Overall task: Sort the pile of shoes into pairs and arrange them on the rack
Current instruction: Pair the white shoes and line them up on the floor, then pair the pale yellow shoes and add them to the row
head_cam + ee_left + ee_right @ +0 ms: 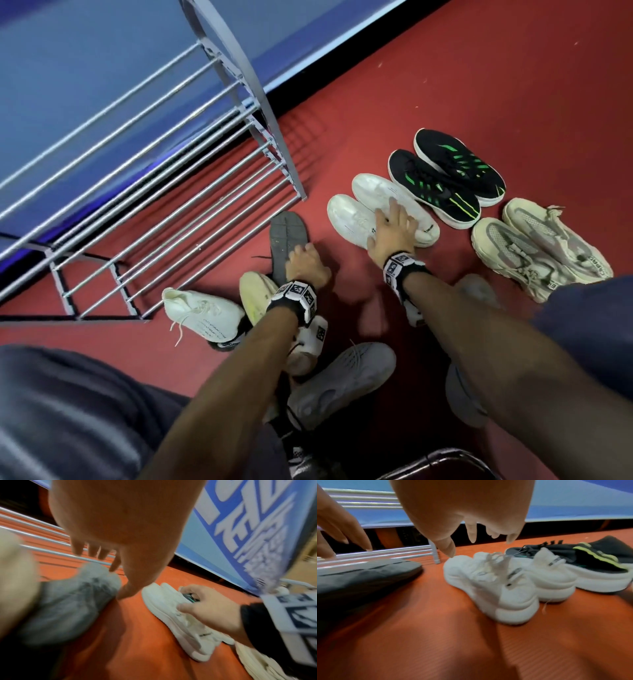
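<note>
Shoes lined up in pairs on a red floor [445, 85] beside a metal rack [178, 192].

The right hand [390, 228] lies spread over the white pair [352, 212], fingers loose; the left hand [305, 265] reaches with slack fingers to an upturned grey shoe [286, 236]. Black-and-green shoes [445, 178] and a beige pair [534, 253] stand alongside; unsorted shoes [205, 313] lie nearer.

The rack [191, 192] is smooth grey metal, the floor [445, 85] ribbed matt red, perhaps rubber.
</note>
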### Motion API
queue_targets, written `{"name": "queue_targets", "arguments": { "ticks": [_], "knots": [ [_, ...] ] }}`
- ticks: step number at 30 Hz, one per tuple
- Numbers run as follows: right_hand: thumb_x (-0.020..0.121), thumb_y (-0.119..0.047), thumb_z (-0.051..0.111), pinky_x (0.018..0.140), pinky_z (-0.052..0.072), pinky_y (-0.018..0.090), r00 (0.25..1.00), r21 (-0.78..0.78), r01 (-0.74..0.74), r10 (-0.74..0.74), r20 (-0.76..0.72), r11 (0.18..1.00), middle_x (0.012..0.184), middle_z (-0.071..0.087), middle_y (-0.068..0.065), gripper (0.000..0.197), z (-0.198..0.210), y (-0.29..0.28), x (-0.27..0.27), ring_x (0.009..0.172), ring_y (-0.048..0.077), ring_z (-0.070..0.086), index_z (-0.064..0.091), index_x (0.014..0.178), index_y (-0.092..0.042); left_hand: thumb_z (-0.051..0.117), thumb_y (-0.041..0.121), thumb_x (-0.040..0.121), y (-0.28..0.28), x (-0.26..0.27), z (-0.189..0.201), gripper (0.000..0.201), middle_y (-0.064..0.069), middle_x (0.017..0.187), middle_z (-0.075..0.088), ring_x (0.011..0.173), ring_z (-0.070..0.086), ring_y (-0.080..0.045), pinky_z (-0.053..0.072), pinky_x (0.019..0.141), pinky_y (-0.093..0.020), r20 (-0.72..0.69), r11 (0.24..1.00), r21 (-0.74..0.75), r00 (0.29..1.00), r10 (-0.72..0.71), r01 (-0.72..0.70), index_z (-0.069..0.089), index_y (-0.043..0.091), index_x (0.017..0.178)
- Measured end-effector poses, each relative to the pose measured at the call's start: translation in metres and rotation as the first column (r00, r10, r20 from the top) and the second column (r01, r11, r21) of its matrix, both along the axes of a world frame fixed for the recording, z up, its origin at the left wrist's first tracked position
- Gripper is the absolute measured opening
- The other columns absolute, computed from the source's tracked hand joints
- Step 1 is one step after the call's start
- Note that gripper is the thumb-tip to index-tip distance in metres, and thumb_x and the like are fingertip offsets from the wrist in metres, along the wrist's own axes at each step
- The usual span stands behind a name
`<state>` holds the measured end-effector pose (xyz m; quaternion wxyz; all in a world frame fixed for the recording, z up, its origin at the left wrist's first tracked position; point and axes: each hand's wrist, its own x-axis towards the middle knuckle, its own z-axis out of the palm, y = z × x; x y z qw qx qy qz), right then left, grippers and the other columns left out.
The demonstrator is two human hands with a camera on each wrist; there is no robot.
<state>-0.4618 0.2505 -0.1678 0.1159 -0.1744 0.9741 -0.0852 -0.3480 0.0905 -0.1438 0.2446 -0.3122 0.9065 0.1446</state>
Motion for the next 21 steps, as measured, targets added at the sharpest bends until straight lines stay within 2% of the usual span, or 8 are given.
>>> {"name": "queue_targets", "arguments": {
  "ticks": [2,4,7,10,13,15,17,21],
  "knots": [
    [0.083,-0.031,0.063,0.113,0.026,0.050,0.996,-0.102,-0.032,0.040,0.082,0.994,0.153,0.028,0.013,0.062,0.003,-0.016,0.031,0.140,0.033,0.027,0.041,0.141,-0.019,0.068,0.034,0.080,-0.023,0.035,0.016,0.075,-0.015,0.150,0.034,0.139,0.034,-0.036,0.035,0.111,-0.046,-0.050,0.974,-0.174,0.989,0.139,-0.146,0.035,0.008,0.142],
    [0.085,-0.029,0.063,0.105,0.038,0.043,0.972,-0.258,0.037,0.025,0.234,0.965,0.135,0.048,0.012,0.049,0.004,-0.033,0.067,0.128,0.033,0.044,0.051,0.130,-0.016,0.064,0.036,0.082,-0.038,0.072,0.032,0.073,-0.016,0.146,0.036,0.135,0.036,-0.036,0.038,0.109,-0.047,-0.122,0.912,-0.179,0.928,0.353,-0.370,0.033,0.007,0.141],
    [0.082,-0.028,0.072,0.092,0.048,0.032,0.840,-0.363,0.226,0.008,0.542,0.904,0.110,0.067,0.009,0.033,0.007,-0.053,0.120,0.106,0.029,0.063,0.063,0.110,-0.013,0.066,0.041,0.081,-0.054,0.126,0.043,0.078,-0.019,0.138,0.049,0.128,0.051,-0.035,0.046,0.105,-0.044,-0.020,0.830,0.011,0.830,0.557,-0.557,0.039,0.001,0.142],
    [0.073,-0.055,0.071,0.097,0.049,0.034,0.673,-0.282,0.204,0.075,0.736,0.938,0.120,0.068,0.004,0.060,0.005,-0.068,0.173,0.107,0.023,0.064,0.061,0.119,-0.018,0.069,0.040,0.079,-0.053,0.183,0.049,0.055,-0.015,0.118,0.070,0.107,0.067,-0.032,0.056,0.088,-0.034,0.124,0.788,0.206,0.815,0.567,-0.580,0.066,0.002,0.119],
    [0.079,-0.059,0.066,0.100,0.049,0.037,0.630,-0.271,0.158,0.114,0.768,0.949,0.137,0.058,0.008,0.072,0.007,-0.073,0.211,0.119,0.025,0.060,0.052,0.136,-0.018,0.067,0.016,0.088,-0.030,0.232,0.051,0.033,-0.013,0.112,0.071,0.103,0.068,-0.028,0.054,0.083,-0.032,0.130,0.718,0.370,0.798,0.589,-0.590,0.069,-0.001,0.117],
    [0.081,-0.052,0.071,0.081,0.055,0.028,0.600,-0.264,0.166,0.115,0.792,0.950,0.134,0.056,0.007,0.070,0.025,-0.069,0.226,0.107,0.022,0.062,0.047,0.135,-0.016,0.063,0.004,0.089,-0.017,0.255,0.055,0.014,-0.007,0.085,0.071,0.077,0.067,-0.021,0.054,0.068,-0.029,0.081,0.672,0.481,0.792,0.605,-0.563,0.072,0.001,0.101],
    [0.081,-0.038,0.077,0.064,0.048,0.023,0.601,-0.276,0.088,0.170,0.781,0.957,0.120,0.056,0.005,0.057,0.036,-0.065,0.232,0.092,0.018,0.058,0.048,0.123,-0.012,0.063,0.001,0.091,-0.012,0.265,0.062,0.012,-0.002,0.060,0.064,0.049,0.059,-0.014,0.050,0.052,-0.027,0.088,0.598,0.552,0.753,0.652,-0.582,0.066,0.006,0.080],
    [0.078,-0.020,0.071,0.085,0.051,0.036,0.640,-0.298,0.064,0.190,0.744,0.952,0.111,0.063,0.007,0.039,0.047,-0.061,0.242,0.098,0.023,0.060,0.052,0.111,-0.013,0.062,0.002,0.094,-0.018,0.266,0.060,0.022,-0.007,0.059,0.055,0.036,0.050,-0.010,0.040,0.038,-0.021,0.097,0.444,0.671,0.665,0.741,-0.593,0.058,0.008,0.073]
  ]
}}
